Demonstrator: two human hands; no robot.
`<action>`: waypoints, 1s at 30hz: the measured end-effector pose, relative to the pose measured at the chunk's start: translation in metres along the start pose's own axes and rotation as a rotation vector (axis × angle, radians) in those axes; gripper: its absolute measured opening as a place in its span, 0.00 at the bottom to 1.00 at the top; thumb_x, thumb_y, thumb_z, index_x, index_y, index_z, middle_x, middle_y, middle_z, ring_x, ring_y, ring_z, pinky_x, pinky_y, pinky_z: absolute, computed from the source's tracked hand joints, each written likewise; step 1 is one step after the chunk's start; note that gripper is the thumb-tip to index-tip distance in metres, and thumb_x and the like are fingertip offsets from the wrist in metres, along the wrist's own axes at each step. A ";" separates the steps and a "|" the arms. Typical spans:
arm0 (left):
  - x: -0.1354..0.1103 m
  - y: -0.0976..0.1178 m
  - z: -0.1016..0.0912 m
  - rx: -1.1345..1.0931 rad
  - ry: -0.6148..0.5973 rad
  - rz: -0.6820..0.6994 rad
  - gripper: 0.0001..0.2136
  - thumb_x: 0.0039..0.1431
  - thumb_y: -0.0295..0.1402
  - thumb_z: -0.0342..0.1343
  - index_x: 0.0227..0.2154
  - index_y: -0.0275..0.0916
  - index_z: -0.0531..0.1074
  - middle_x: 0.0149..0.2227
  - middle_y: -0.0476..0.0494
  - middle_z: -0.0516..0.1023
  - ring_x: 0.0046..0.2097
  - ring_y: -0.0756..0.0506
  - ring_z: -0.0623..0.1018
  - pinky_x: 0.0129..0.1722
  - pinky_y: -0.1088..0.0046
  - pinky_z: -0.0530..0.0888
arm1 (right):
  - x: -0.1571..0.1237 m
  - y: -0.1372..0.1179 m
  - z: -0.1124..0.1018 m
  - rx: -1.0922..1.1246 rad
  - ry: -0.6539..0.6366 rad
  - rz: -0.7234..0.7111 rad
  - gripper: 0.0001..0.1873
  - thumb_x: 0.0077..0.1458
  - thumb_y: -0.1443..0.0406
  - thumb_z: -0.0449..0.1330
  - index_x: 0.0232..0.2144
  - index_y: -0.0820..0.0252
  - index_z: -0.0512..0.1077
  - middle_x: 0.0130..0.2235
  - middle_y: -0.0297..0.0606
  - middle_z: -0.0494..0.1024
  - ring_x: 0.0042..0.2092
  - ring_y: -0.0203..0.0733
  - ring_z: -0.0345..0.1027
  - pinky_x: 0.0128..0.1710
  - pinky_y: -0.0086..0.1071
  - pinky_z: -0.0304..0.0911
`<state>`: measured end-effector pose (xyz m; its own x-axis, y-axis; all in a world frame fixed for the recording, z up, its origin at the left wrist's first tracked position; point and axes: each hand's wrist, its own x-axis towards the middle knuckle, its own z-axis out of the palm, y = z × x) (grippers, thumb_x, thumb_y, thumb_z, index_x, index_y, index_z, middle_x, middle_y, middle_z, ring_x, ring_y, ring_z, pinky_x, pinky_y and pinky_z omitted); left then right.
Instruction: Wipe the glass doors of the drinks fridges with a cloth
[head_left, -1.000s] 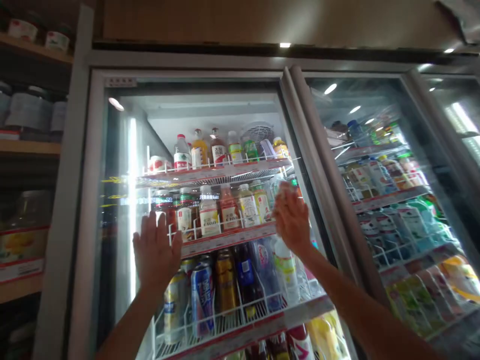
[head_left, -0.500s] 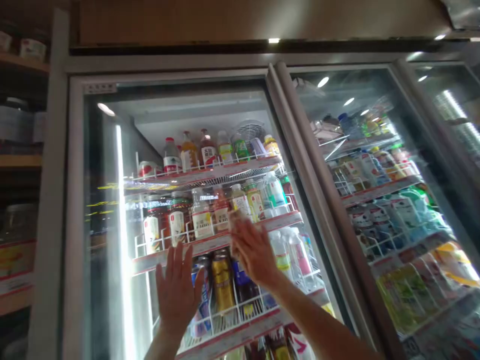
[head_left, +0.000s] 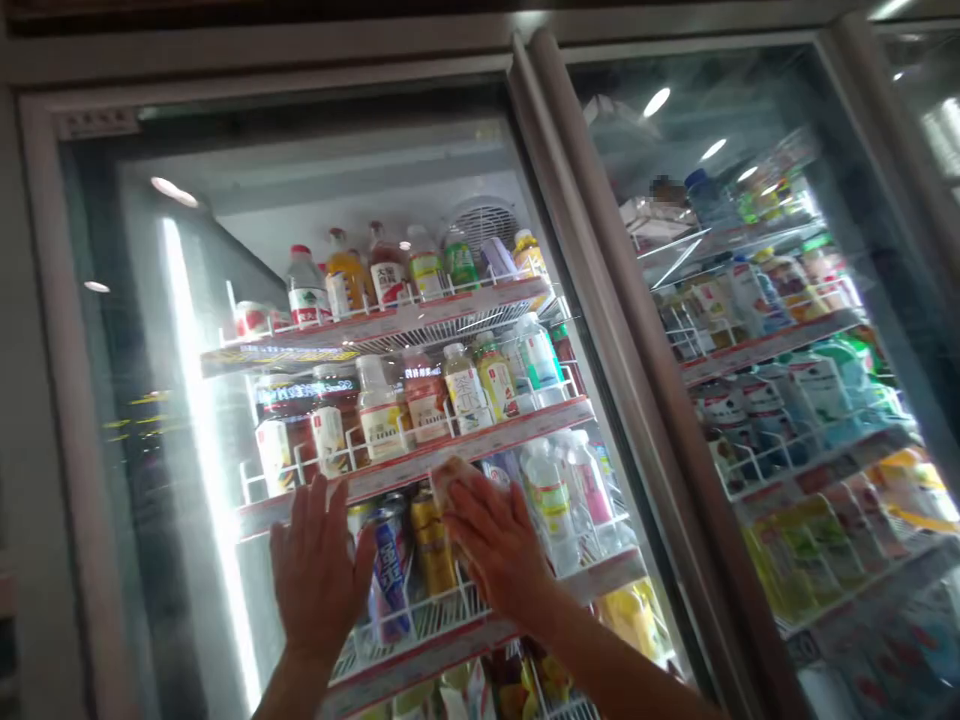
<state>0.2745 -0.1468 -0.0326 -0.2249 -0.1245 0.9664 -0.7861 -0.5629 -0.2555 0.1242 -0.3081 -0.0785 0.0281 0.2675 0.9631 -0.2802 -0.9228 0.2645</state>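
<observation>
My left hand (head_left: 319, 575) lies flat on the glass door (head_left: 135, 400) of a lit drinks fridge, fingers spread, holding nothing. My right hand (head_left: 496, 548) presses a small pale cloth (head_left: 448, 474) against the same glass, just right of the left hand, at the level of the third shelf. Behind the glass stand rows of bottles (head_left: 420, 400) and cans (head_left: 391, 570) on white wire shelves with red price strips.
A second glass door (head_left: 757, 330) to the right covers more shelves of bottles and packets. A grey metal post (head_left: 600, 330) divides the two doors. The fridge frame (head_left: 37, 400) runs down the left side. Ceiling lights reflect in the glass.
My right hand with the cloth slid down and to the left across the glass, from the second shelf to the third. My left hand moved lower. The view shifted closer and downward.
</observation>
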 end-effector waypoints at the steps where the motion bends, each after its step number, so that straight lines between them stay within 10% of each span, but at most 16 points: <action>1: 0.000 0.000 0.000 0.004 0.002 0.004 0.29 0.61 0.36 0.46 0.64 0.43 0.45 0.65 0.38 0.52 0.66 0.39 0.51 0.62 0.52 0.50 | -0.007 0.010 -0.004 -0.007 0.013 0.029 0.18 0.59 0.64 0.48 0.50 0.54 0.69 0.61 0.32 0.63 0.66 0.43 0.41 0.65 0.44 0.31; 7: -0.001 0.002 0.001 0.016 0.007 -0.026 0.29 0.61 0.36 0.47 0.64 0.42 0.45 0.65 0.38 0.53 0.66 0.39 0.52 0.62 0.52 0.50 | -0.043 0.077 -0.025 -0.216 0.165 0.398 0.24 0.59 0.67 0.50 0.58 0.54 0.61 0.65 0.40 0.52 0.67 0.49 0.40 0.62 0.50 0.40; 15: -0.017 -0.005 -0.007 -0.073 -0.012 0.037 0.30 0.61 0.34 0.48 0.64 0.42 0.44 0.65 0.38 0.51 0.66 0.40 0.50 0.63 0.53 0.49 | -0.028 -0.070 0.024 0.005 -0.139 -0.091 0.23 0.58 0.63 0.51 0.56 0.49 0.64 0.63 0.28 0.57 0.67 0.43 0.38 0.66 0.46 0.27; 23: -0.082 -0.045 -0.030 -0.134 -0.062 0.115 0.31 0.60 0.31 0.49 0.64 0.42 0.44 0.66 0.42 0.46 0.67 0.43 0.46 0.64 0.57 0.46 | -0.067 0.038 -0.018 -0.416 0.128 0.414 0.26 0.60 0.66 0.47 0.60 0.56 0.57 0.66 0.46 0.50 0.66 0.51 0.44 0.57 0.51 0.50; 30: -0.088 -0.051 -0.023 -0.247 -0.033 0.098 0.31 0.59 0.32 0.49 0.64 0.40 0.45 0.65 0.39 0.51 0.66 0.42 0.50 0.63 0.56 0.48 | -0.057 -0.109 0.027 -0.191 -0.182 0.089 0.26 0.56 0.66 0.50 0.58 0.56 0.61 0.65 0.38 0.53 0.67 0.49 0.37 0.63 0.48 0.40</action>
<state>0.3206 -0.0883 -0.1051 -0.2911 -0.1969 0.9362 -0.8791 -0.3310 -0.3429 0.1790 -0.2297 -0.1610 0.1628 0.1178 0.9796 -0.4648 -0.8666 0.1814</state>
